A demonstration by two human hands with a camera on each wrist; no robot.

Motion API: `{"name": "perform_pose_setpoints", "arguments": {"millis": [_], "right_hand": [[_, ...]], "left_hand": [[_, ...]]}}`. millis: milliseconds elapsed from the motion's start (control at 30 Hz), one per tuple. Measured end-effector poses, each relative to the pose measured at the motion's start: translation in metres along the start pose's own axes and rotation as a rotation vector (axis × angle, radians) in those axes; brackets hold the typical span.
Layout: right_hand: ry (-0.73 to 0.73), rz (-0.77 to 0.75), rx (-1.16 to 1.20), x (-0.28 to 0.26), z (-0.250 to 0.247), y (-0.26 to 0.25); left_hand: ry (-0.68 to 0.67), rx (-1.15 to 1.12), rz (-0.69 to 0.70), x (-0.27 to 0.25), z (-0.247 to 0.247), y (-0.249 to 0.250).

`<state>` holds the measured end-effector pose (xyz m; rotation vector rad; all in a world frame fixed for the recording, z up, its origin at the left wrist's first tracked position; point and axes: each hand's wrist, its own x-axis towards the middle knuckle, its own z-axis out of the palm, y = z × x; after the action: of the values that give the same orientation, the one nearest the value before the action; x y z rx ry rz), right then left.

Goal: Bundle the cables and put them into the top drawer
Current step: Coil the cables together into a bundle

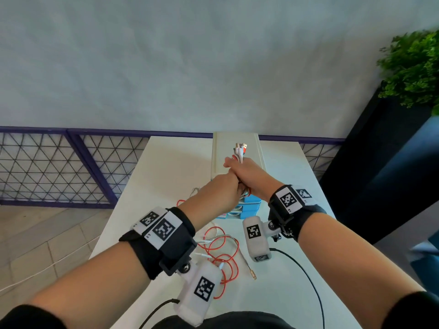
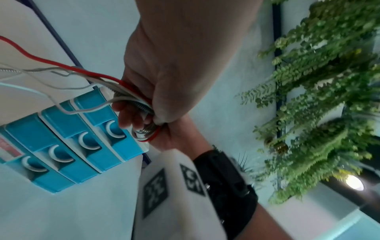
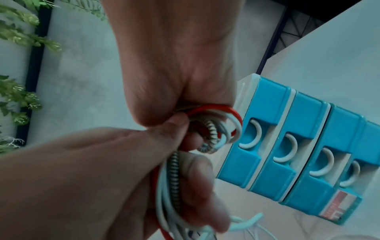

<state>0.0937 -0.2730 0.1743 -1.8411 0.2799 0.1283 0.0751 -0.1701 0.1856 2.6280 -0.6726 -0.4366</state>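
Red, white and braided cables (image 1: 240, 151) are gathered into one bundle whose plug ends stick up out of my right hand (image 1: 245, 170), which grips it. My left hand (image 1: 222, 189) grips the same cables just below, touching the right hand. Coiled loops (image 3: 211, 129) bulge out between the two fists. The loose cable lengths (image 1: 221, 255) trail down onto the white table (image 1: 166, 174). Both hands are above and in front of the drawer unit (image 1: 237, 138). Its blue drawers (image 3: 287, 146) are all closed, the top drawer (image 2: 107, 120) included.
A braided cable end with a gold plug (image 1: 254, 277) lies near the front of the table. A dark planter (image 1: 380, 162) with a green plant (image 1: 413, 67) stands to the right. A purple mesh railing (image 1: 47, 167) runs behind the table's far edge.
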Motion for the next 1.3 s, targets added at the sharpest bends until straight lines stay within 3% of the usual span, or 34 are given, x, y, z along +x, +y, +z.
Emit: {"name": "perform_pose_setpoints", "arguments": {"millis": [133,367,467,567,700,867,1033,1233,1300], "right_hand": [[0.011,0.016,0.286,0.006,-0.003,-0.004],[-0.146,0.117,0.839,0.005,-0.007,-0.003],[-0.212,0.096,0.903,0.004,-0.005,-0.002],[-0.142,0.128,0.91,0.004,-0.001,-0.002],[-0.13,0.133,0.932,0.009,0.0,-0.005],[-0.136,0.066,0.891,0.016,-0.017,-0.014],[-0.163,0.072,0.708,0.015,-0.035,-0.018],[-0.248,0.036,0.103,0.007,-0.026,-0.011],[-0.334,0.058,-0.02,0.004,-0.023,-0.005]], "left_hand": [[-0.03,-0.172,0.035,-0.001,0.0,-0.012],[-0.01,-0.307,0.044,-0.002,0.012,-0.019],[0.022,-0.354,0.055,0.0,0.018,-0.026],[0.006,-0.413,0.126,0.002,0.025,-0.031],[-0.069,-0.687,0.284,0.003,0.031,-0.045],[-0.225,-0.779,0.308,0.008,0.048,-0.086],[-0.278,-0.94,0.159,0.003,0.032,-0.1],[0.023,-0.383,0.138,0.019,0.008,-0.086],[0.117,-0.36,0.175,0.022,-0.002,-0.078]]}}
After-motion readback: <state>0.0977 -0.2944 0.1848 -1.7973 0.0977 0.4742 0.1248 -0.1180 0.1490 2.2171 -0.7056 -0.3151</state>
